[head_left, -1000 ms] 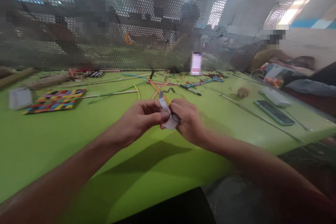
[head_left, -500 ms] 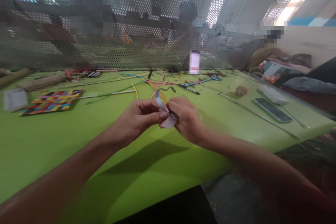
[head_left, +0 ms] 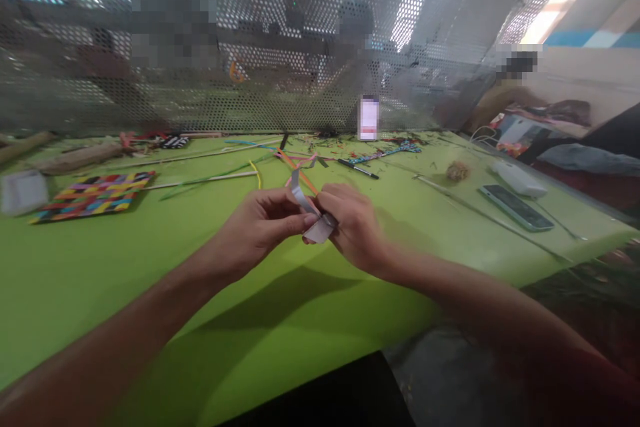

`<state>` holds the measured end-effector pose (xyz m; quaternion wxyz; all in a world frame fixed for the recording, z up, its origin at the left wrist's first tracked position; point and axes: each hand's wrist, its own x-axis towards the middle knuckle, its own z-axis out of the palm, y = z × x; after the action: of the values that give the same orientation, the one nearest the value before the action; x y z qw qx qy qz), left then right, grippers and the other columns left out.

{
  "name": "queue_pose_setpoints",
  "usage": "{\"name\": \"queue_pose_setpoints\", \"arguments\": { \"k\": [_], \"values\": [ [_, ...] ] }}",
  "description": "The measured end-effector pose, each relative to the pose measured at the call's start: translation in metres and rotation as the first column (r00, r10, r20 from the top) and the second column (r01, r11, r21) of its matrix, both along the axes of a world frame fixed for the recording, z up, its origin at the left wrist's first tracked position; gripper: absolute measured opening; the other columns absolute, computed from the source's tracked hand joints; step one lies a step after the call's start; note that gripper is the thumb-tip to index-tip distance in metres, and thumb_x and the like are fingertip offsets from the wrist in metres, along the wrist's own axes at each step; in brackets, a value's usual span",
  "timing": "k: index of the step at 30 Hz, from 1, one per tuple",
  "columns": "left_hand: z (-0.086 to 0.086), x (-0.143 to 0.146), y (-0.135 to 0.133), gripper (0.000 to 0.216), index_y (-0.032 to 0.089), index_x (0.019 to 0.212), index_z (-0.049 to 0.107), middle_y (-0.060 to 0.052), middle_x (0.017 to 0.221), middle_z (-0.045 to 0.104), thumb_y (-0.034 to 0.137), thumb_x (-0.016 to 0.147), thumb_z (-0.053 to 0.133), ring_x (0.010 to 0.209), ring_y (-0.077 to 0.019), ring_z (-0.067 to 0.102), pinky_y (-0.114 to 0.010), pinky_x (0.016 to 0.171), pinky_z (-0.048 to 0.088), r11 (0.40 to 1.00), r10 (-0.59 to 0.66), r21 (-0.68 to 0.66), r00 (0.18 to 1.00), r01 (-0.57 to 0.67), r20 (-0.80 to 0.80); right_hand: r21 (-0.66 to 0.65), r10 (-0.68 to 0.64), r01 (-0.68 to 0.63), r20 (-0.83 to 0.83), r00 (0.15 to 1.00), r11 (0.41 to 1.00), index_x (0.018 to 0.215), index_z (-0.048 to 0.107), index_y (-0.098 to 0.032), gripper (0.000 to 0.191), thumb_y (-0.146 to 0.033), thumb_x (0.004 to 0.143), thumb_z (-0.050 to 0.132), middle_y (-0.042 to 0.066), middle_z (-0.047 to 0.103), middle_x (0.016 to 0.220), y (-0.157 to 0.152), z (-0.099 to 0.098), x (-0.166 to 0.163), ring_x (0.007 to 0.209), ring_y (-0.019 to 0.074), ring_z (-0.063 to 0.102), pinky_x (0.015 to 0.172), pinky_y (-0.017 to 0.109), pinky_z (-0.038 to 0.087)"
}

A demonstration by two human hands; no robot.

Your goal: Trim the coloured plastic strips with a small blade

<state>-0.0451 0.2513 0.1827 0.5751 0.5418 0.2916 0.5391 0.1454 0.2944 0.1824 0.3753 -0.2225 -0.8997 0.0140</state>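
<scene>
Above the near part of the green table my two hands meet at a small bundle of flat strips. Thumb and fingers of my left hand (head_left: 270,219) pinch a silvery-grey strip (head_left: 299,195), whose upper end curls upward. My right hand (head_left: 354,221) is closed against the same piece, its fingers curled in. A pale flat flap (head_left: 319,231) sticks out below the fingertips. Orange strips (head_left: 300,173) and pink ones run from the hands toward the back of the table. Where the strips join is hidden by my fingers.
On the green table (head_left: 75,293) a colourful woven mat (head_left: 97,195) lies left. Behind the hands are a black pen (head_left: 359,169) and a propped phone (head_left: 369,119). Another phone (head_left: 517,207), a white box (head_left: 520,179) and a thin stick (head_left: 490,217) lie right. A perforated screen (head_left: 280,93) stands behind.
The upper end of the grey strip has shifted slightly and its far tail shows less. Both hands keep their grip, almost still. The view has shifted a little.
</scene>
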Motion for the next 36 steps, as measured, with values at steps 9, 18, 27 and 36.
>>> {"name": "queue_pose_setpoints", "arguments": {
  "k": [9, 18, 27, 36],
  "values": [
    [0.0, 0.001, -0.001, 0.013, 0.022, 0.082, 0.085, 0.001, 0.076, 0.077, 0.025, 0.076, 0.096, 0.066, -0.0118, 0.066, -0.023, 0.069, 0.057, 1.0, -0.009, 0.027, 1.0, 0.009, -0.008, -0.034, -0.008, 0.008, -0.013, 1.0, 0.999, 0.078, 0.053, -0.017, 0.024, -0.016, 0.099, 0.065, 0.0, 0.054, 0.074, 0.0, 0.001, -0.001, 0.071, 0.0124, 0.045, 0.07, 0.026, 0.031],
    [0.004, 0.007, -0.004, 0.016, 0.02, 0.079, 0.082, -0.002, 0.074, 0.075, 0.031, 0.08, 0.093, 0.069, -0.0154, 0.066, -0.029, 0.073, 0.057, 1.0, 0.027, 0.008, 1.0, -0.027, -0.015, -0.173, 0.037, -0.058, -0.122, 0.992, 0.983, 0.074, 0.052, -0.018, 0.03, -0.021, 0.103, 0.06, 0.001, 0.055, 0.074, 0.002, -0.001, -0.001, 0.072, 0.0124, 0.047, 0.069, 0.026, 0.035],
    [0.006, 0.0, 0.001, 0.014, 0.019, 0.081, 0.079, -0.001, 0.072, 0.075, 0.029, 0.088, 0.086, 0.068, -0.0142, 0.066, -0.026, 0.069, 0.054, 0.987, 0.159, 0.037, 0.973, -0.155, -0.166, -0.39, 0.297, -0.38, -0.258, 0.919, 0.839, 0.086, 0.058, -0.017, 0.028, -0.033, 0.109, 0.054, -0.001, 0.063, 0.078, 0.02, 0.03, 0.007, 0.073, 0.0095, 0.056, 0.069, 0.023, 0.045],
    [-0.001, -0.001, 0.004, 0.018, 0.02, 0.083, 0.078, -0.001, 0.073, 0.073, 0.034, 0.084, 0.09, 0.069, -0.0151, 0.063, -0.028, 0.07, 0.052, 0.986, 0.168, 0.059, 0.964, -0.159, -0.207, -0.417, 0.311, -0.403, -0.272, 0.911, 0.815, 0.088, 0.059, -0.017, 0.025, -0.032, 0.107, 0.059, 0.002, 0.065, 0.084, 0.013, 0.023, 0.006, 0.077, 0.0106, 0.059, 0.072, 0.024, 0.048]
  ]
}}
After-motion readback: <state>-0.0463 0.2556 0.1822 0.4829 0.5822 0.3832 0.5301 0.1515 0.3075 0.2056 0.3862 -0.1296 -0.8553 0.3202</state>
